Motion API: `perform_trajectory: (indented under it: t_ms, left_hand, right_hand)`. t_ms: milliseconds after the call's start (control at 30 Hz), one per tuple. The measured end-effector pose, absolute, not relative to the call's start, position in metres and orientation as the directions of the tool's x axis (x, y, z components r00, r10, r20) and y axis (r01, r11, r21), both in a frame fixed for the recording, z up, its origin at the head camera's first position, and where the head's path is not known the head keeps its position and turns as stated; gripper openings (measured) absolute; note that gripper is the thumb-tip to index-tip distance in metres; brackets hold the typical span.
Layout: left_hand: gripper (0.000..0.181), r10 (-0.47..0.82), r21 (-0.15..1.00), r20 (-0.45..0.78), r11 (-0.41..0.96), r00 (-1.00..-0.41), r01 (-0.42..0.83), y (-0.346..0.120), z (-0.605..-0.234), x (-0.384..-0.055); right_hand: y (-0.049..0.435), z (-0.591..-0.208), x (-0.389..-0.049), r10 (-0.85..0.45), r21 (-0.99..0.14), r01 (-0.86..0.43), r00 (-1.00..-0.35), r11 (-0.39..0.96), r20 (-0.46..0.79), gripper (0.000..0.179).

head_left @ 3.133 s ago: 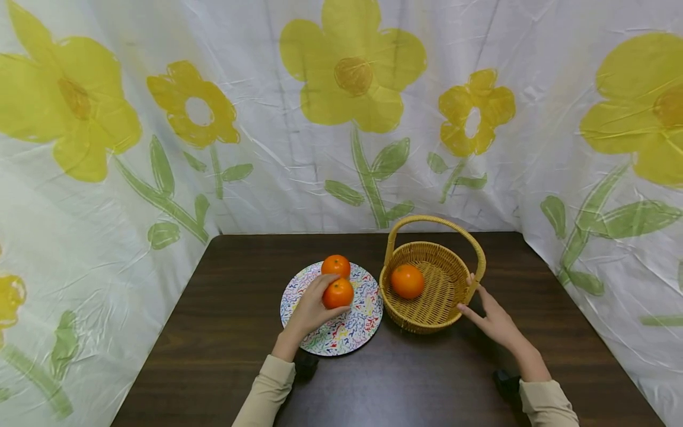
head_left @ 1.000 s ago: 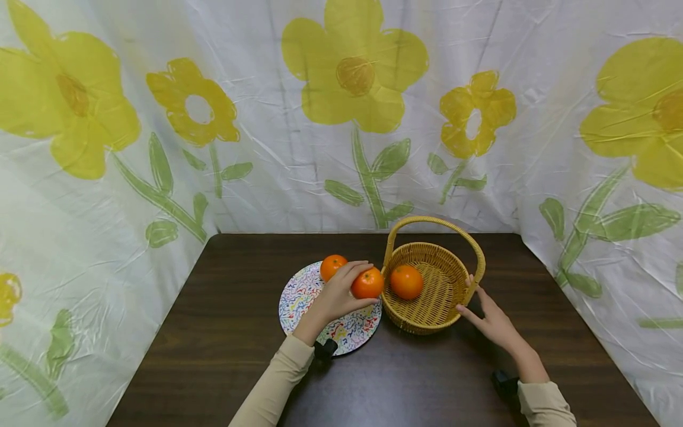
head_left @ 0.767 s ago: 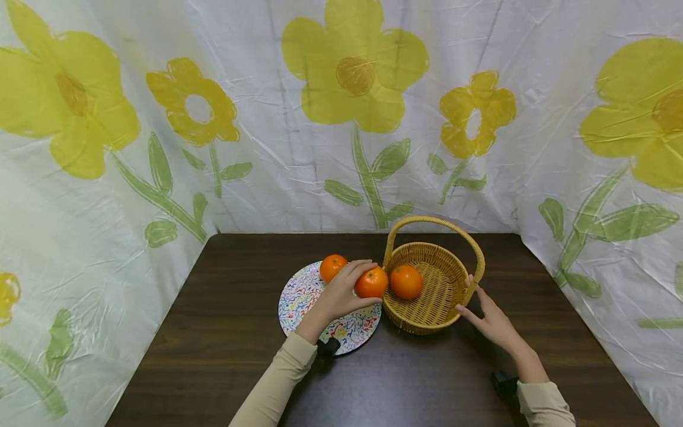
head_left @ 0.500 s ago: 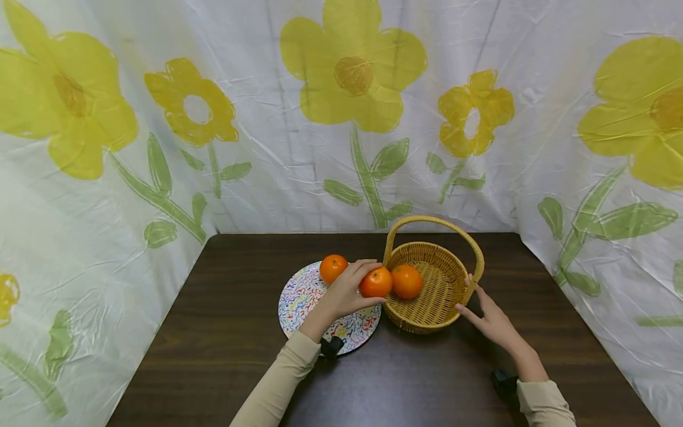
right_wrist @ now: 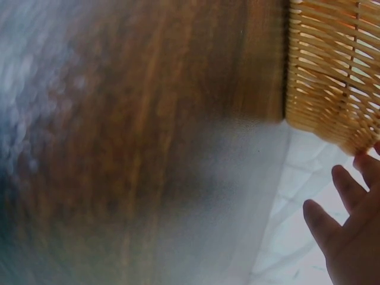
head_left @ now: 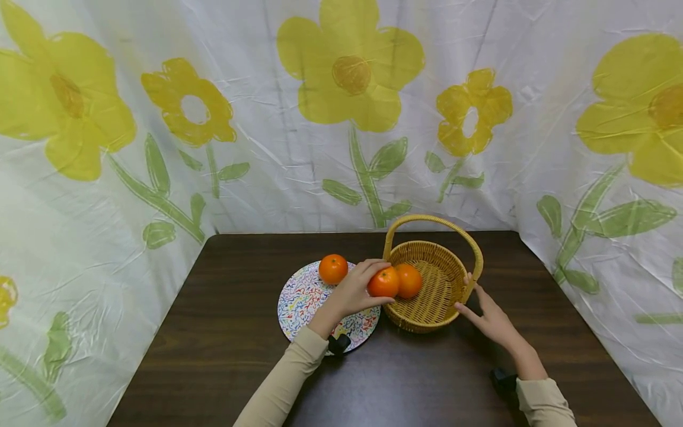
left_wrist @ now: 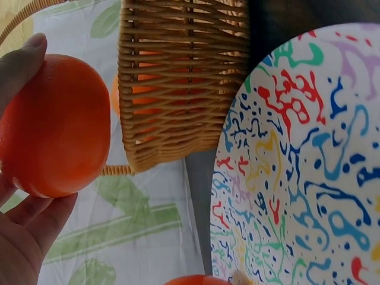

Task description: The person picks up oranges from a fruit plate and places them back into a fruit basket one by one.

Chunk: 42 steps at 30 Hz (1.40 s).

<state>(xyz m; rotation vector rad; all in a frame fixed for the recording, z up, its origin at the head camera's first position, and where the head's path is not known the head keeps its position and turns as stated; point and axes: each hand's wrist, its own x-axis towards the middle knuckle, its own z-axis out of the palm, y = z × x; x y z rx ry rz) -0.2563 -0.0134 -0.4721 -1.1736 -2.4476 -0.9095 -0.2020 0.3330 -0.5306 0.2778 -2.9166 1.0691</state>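
Note:
My left hand [head_left: 357,292] holds an orange [head_left: 383,282] between thumb and fingers, over the left rim of a round wicker basket [head_left: 433,305]. In the left wrist view the held orange [left_wrist: 56,127] is just above the basket's open side. A second orange [head_left: 409,281] lies inside the basket, partly hidden behind the held one. My right hand [head_left: 493,320] holds the basket's right rim, thumb and a finger on either side of the handle's foot. The right wrist view shows its other fingers spread beside the wicker. A third orange [head_left: 333,269] sits on a patterned plate [head_left: 299,302].
The basket's tall arched handle [head_left: 432,218] rises above its opening. The plate stands directly left of the basket on a dark wooden table [head_left: 224,332]. A white curtain [head_left: 267,166] with yellow flowers hangs behind and at both sides.
My left hand has lifted the orange off the plate and carried it right to the basket's rim. My right hand and the basket have stayed put.

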Motion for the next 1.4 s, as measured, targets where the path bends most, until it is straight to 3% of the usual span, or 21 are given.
perform_trajectory:
  t_ms: [933,1400]
  left_hand:
    - [0.071,0.663,0.428,0.414,0.463,-0.624,0.776,0.022,-0.478,-0.254]
    - [0.068,0.691,0.412,0.416,0.436,-0.591,0.800,0.036,-0.478,-0.255]
  right_hand:
    - [0.334,-0.531,-0.202,-0.163,-0.630,-0.196,-0.980,0.751,0.110,0.080]
    - [0.333,-0.531,-0.201,-0.163,-0.639,-0.182,-0.983,0.747,0.090,0.078]
